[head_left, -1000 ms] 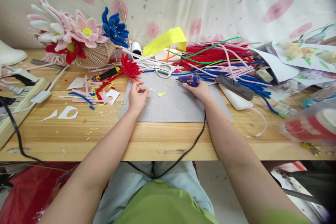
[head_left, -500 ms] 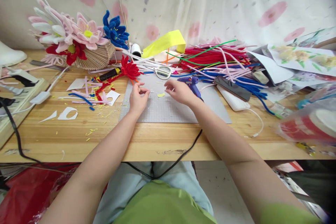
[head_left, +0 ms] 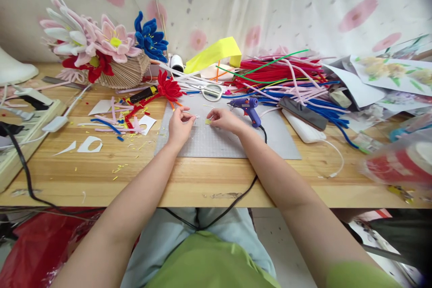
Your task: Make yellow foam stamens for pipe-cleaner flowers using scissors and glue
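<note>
My left hand (head_left: pixel 180 126), over the left part of the grey cutting mat (head_left: pixel 216 146), pinches a small bunch of thin white strands (head_left: pixel 197 117) between thumb and fingertips. Across from it, my right hand (head_left: pixel 222 119) has its fingertips closed at a small yellow piece (head_left: pixel 207 121), like paper or felt, close to the mat's surface. The fingers cover part of that piece. Just beyond my left hand lies a red fuzzy flower (head_left: pixel 168 86) with orange stems. A purple glue gun (head_left: pixel 248 108) rests on the mat to the right of my right hand.
Scissors (head_left: pixel 212 92) lie behind the mat, near a pile of coloured pipe cleaners (head_left: pixel 283 69). A phone (head_left: pixel 303 114) sits at the right, past it a red cup (head_left: pixel 398 162). Offcuts (head_left: pixel 114 121) and a flower bouquet (head_left: pixel 101 49) are left; a black cable (head_left: pixel 236 202) crosses the table edge.
My right hand has moved slightly left and down, and its fingertips have reached the yellow piece. My left hand keeps its pinch on the white strands.
</note>
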A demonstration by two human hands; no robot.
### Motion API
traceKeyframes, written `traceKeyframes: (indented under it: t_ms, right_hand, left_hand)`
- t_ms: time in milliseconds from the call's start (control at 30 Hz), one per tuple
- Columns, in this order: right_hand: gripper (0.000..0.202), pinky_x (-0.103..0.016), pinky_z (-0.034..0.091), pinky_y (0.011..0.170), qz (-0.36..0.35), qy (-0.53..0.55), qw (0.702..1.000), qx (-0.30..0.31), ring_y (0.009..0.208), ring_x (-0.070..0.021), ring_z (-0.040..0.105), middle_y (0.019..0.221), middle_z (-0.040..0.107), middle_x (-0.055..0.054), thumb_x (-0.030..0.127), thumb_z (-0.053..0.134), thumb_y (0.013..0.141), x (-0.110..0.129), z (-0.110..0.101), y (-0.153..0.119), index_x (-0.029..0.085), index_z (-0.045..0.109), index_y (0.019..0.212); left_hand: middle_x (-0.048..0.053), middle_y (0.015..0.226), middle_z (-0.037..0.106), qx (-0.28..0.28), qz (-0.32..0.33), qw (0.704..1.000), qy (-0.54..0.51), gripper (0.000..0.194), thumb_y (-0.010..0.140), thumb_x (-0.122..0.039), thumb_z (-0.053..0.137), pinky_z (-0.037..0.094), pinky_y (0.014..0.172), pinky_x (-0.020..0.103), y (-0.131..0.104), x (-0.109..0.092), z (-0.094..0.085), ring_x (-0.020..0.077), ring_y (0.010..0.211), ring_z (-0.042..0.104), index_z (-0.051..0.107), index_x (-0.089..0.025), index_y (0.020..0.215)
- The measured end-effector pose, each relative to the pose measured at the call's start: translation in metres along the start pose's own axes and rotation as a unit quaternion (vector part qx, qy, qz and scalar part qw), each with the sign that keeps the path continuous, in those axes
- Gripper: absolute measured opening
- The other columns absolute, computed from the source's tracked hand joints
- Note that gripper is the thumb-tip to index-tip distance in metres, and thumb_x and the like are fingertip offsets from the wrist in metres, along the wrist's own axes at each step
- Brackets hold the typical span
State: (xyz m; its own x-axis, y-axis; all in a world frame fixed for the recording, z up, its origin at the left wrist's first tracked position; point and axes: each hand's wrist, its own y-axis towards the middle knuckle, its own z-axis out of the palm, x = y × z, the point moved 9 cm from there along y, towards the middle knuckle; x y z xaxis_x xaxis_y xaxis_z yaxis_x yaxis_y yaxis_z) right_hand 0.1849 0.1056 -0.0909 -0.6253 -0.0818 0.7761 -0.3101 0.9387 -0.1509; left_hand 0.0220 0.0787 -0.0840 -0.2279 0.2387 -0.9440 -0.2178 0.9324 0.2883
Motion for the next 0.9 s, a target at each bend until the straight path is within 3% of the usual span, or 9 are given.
traceKeyframes:
  t_ms: [133, 233, 433, 700, 900]
  right_hand:
    - [0.006, -0.019, 0.037, 0.051, 0.007, 0.094, 0.995, -0.014, 0.052, -0.0055, 0.047, 0.061, 0.055, 0.004, 0.010, 0.060, 0.071, -0.009, 0.000, -0.003, 0.015, 0.060, 0.074]
    - [0.009, -0.016, 0.038, 0.046, 0.024, 0.177, 0.984, -0.027, 0.049, -0.0044, 0.047, 0.057, 0.054, 0.004, 0.012, 0.060, 0.075, -0.011, 0.000, -0.006, 0.015, 0.056, 0.067]
    - [0.010, -0.017, 0.046, 0.046, 0.095, 0.355, 0.930, 0.002, 0.051, -0.0071, 0.057, 0.062, 0.064, 0.000, 0.009, 0.061, 0.077, -0.006, 0.023, -0.015, 0.014, 0.056, 0.069]
    - [0.012, -0.017, 0.050, 0.048, 0.107, 0.411, 0.905, 0.018, 0.053, -0.0080, 0.062, 0.064, 0.067, -0.001, 0.005, 0.056, 0.081, -0.002, 0.032, -0.014, 0.014, 0.054, 0.073]
    - [0.014, -0.016, 0.049, 0.046, 0.104, 0.396, 0.912, 0.029, 0.053, -0.0083, 0.063, 0.063, 0.067, 0.000, 0.005, 0.055, 0.082, 0.000, 0.034, -0.014, 0.015, 0.051, 0.073]
  left_hand:
    - [-0.003, 0.068, 0.062, -0.005, -0.018, 0.998, -0.058, 0.030, 0.066, -0.016, 0.068, 0.045, 0.070, 0.025, 0.003, 0.008, 0.000, 0.0108, 0.066, 0.060, 0.052, -0.019, 0.092]
    - [-0.003, 0.067, 0.062, -0.003, -0.034, 0.994, -0.100, 0.033, 0.064, -0.016, 0.069, 0.044, 0.067, 0.024, 0.003, 0.009, 0.002, 0.0103, 0.064, 0.059, 0.051, -0.019, 0.091]
    - [-0.003, 0.067, 0.061, 0.018, -0.046, 0.990, -0.132, 0.034, 0.063, -0.016, 0.070, 0.045, 0.069, 0.025, -0.001, 0.002, 0.008, 0.0111, 0.066, 0.060, 0.051, -0.019, 0.091]
    - [-0.004, 0.065, 0.060, 0.020, -0.068, 0.990, -0.121, 0.033, 0.061, -0.015, 0.069, 0.044, 0.066, 0.025, -0.002, 0.005, 0.009, 0.0109, 0.062, 0.058, 0.051, -0.019, 0.088]
    - [-0.004, 0.064, 0.060, 0.025, -0.080, 0.990, -0.115, 0.032, 0.061, -0.016, 0.069, 0.045, 0.066, 0.024, -0.002, 0.009, 0.010, 0.0102, 0.061, 0.058, 0.051, -0.019, 0.088]
